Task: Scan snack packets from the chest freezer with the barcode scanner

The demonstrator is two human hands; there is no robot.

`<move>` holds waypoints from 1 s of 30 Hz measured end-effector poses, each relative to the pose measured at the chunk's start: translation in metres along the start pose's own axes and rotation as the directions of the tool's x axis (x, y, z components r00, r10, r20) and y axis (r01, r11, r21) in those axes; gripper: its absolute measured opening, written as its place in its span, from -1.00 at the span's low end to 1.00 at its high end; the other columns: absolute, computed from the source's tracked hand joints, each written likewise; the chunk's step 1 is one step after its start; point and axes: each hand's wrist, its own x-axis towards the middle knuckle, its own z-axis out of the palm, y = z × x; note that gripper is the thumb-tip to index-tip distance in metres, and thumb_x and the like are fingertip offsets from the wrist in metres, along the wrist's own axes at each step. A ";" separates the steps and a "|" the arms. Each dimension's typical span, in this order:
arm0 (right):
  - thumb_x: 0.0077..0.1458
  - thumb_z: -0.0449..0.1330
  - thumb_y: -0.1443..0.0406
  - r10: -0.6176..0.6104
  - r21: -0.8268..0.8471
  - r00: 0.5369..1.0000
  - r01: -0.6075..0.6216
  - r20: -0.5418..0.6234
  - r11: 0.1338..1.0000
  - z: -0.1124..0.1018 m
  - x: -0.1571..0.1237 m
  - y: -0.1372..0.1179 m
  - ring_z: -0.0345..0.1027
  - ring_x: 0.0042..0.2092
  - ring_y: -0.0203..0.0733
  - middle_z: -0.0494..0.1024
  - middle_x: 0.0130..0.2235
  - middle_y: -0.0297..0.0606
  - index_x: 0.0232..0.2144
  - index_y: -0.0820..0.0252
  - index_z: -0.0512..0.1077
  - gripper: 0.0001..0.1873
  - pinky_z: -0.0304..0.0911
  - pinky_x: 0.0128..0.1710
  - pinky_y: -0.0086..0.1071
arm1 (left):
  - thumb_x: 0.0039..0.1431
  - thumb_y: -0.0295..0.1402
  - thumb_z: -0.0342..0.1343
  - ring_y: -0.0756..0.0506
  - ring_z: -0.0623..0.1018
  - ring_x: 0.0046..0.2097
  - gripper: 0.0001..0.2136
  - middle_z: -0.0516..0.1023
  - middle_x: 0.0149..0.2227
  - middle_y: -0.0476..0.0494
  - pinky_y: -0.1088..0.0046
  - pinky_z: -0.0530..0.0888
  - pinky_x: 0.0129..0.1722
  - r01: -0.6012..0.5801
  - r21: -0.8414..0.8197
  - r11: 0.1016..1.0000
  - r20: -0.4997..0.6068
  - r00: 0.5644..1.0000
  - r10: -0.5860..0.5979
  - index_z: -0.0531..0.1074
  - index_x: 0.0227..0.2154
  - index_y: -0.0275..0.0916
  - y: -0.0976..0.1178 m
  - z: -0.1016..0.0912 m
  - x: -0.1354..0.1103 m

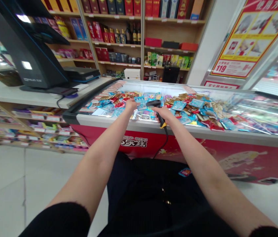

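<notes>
My right hand (164, 114) is wrapped round the grip of a black-and-yellow barcode scanner (153, 103), its head pointing left. A black cable (166, 135) hangs from the grip. My left hand (131, 104) is closed on the edge of a small blue snack packet (140, 99), held just left of the scanner's head. Both hands are over the glass top of a red chest freezer (104, 131). Loose red and gold packets (120, 98) lie left of the left hand, and a heap of blue, red and brown packets (198, 107) lies right of the right hand.
At left, a counter (0, 89) carries a dark checkout terminal (40, 62) and a wicker basket (4, 78). Shelves of boxes and bottles (119, 34) stand behind the freezer. One small packet (185, 172) lies low, against my dark clothing.
</notes>
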 end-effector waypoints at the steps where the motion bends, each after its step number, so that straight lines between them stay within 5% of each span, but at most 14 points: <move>1: 0.24 0.19 0.35 -0.004 -0.010 1.000 0.004 -0.001 1.000 0.000 0.000 0.000 0.15 -0.70 -0.34 0.30 -0.70 -0.41 -0.54 0.20 0.29 -0.71 0.13 -0.71 -0.45 | -0.29 -0.57 0.30 -0.05 0.51 -0.42 -0.79 0.42 -0.59 0.03 0.45 0.47 -0.32 0.002 0.001 1.000 0.008 1.000 -0.002 0.36 -0.62 -0.27 0.001 0.000 0.000; 30: 0.22 0.19 0.34 0.001 0.005 1.000 -0.001 -0.007 1.000 -0.016 -0.002 0.003 0.19 -0.68 -0.36 0.34 -0.66 -0.40 -0.49 0.20 0.30 -0.77 0.16 -0.70 -0.49 | -0.26 -0.55 0.30 0.01 0.43 -0.48 -0.79 0.35 -0.62 0.07 0.45 0.43 -0.34 -0.040 0.029 0.999 0.073 0.997 0.038 0.36 -0.57 -0.26 0.006 0.013 -0.004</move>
